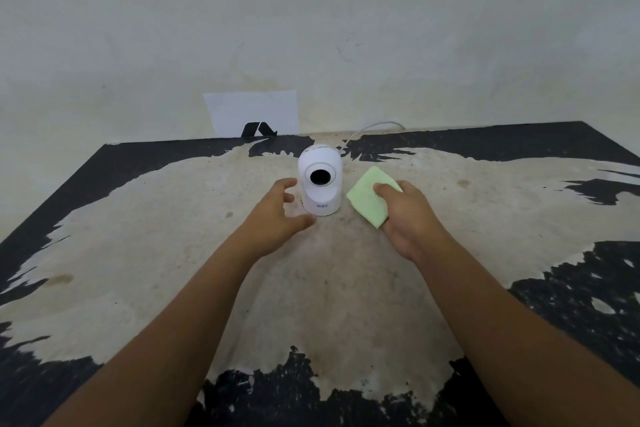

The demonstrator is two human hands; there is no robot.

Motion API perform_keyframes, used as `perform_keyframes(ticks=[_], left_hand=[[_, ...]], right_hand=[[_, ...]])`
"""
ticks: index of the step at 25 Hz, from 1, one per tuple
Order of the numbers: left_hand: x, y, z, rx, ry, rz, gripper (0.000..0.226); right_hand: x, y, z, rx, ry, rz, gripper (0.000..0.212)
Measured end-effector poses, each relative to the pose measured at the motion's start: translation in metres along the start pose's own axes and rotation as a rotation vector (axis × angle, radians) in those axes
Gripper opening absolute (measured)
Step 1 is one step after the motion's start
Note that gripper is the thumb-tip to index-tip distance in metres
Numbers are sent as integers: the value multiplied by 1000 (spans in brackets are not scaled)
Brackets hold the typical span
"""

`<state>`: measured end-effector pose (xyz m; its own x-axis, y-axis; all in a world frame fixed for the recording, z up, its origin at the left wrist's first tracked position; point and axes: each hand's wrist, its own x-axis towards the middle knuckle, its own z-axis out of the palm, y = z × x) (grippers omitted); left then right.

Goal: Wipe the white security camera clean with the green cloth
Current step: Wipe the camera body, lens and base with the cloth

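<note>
At table centre, the white security camera (320,180) stands upright. Left hand (277,215), at its 9 o'clock, is spread and empty. Right hand (407,215), at 3 o'clock, pinches the green cloth (369,196). Step: approach. Next: steady base, apply cloth.

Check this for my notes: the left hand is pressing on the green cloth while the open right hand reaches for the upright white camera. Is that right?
The hands are swapped. In the head view, the right hand rests on the green cloth, which lies on the table beside the camera, while the open left hand reaches for the upright white camera without yet closing on it.
</note>
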<state>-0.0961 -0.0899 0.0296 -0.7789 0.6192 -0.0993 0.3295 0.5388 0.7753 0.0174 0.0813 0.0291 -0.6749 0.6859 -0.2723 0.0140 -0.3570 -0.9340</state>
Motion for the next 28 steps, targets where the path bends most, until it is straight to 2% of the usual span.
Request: perform_keyframes(ticks=[3,6,9,13,19,24,28], left_hand=[[28,1,11,123,73,49,94],[45,1,19,238,104,39,97],[52,-1,25,282,126,30,89],[54,-2,26,269,142,43,76],[55,-5,27,256,158,47,77],[53,-4,29,201,160,55,74],[55,-2,30,203,157,29,79]], right_hand=[[17,3,21,-261,92,-84,17],[16,11,41,-441,53,-216,32],[12,23,55,-454,-26,-247,41],[11,24,67,-434,-101,-179,61],[10,6,67,-409,-159,-358,57],[10,25,59,-618,-162,-224,66],[1,7,63,-607,-159,-341,65]])
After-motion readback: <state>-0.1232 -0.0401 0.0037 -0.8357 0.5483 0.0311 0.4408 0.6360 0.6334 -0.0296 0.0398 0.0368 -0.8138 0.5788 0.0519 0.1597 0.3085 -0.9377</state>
